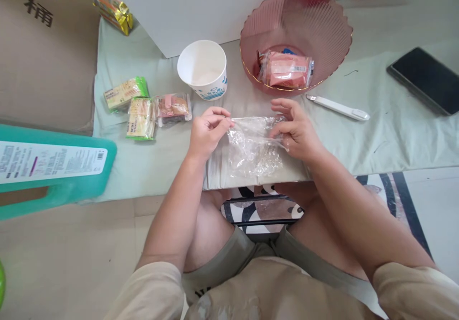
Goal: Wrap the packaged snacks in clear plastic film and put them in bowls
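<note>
A clear plastic bag (254, 155) hangs crinkled between my hands at the near edge of the cloth-covered table. My left hand (211, 131) pinches its upper left corner between thumb and fingers. At the bag's right side is my right hand (296, 129), fingers apart, with the thumb and fingertips against the film. Just beyond stands a white paper cup (210, 90) with blue print; the part of its inside that shows holds nothing. A pink ribbed bowl (322, 28) with a gold rim holds pink-wrapped snacks (289, 70). A white utility knife (339, 107) lies beyond my right hand.
Left of the cup lie two green-and-cream snack packs (141, 119) and a brown wrapped snack (172, 107). A gold-wrapped pack (114, 13) is farther back. A black phone (426, 78) lies right. A teal container (103, 162) and a cardboard box (46, 71) border the left.
</note>
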The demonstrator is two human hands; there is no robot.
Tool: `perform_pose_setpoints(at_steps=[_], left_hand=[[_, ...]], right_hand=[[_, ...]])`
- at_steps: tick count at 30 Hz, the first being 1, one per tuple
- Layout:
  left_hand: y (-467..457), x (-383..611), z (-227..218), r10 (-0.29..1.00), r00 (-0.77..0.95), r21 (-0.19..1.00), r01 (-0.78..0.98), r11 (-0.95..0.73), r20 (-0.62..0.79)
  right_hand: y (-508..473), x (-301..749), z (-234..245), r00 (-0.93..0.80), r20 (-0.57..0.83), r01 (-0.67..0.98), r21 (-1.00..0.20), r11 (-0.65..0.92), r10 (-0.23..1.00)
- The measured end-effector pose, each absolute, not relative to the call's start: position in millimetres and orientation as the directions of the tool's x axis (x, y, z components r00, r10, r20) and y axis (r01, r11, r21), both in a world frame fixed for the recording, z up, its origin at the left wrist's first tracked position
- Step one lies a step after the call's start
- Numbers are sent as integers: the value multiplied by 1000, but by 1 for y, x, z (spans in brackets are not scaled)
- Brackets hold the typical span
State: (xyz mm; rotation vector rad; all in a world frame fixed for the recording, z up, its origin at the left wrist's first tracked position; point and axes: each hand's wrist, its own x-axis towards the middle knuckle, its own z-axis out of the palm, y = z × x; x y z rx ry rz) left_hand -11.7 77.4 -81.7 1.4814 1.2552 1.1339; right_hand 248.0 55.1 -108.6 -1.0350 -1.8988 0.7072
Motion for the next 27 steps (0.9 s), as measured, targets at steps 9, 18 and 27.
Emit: perform_pose_setpoints(at_steps=[9,18,27], left_hand=[[81,-15,-93,997,18,991,118,-70,68],[71,-8,-85,962,165,976,28,215,-216],[76,-4,-89,960,195,980,17,200,-200]], right_hand=[[53,260,-103,-435,422,495,-626,603,795],[31,248,-93,-440,448,611,-487,625,779],[7,220,-84,-699,353,464,-439,769,623]])
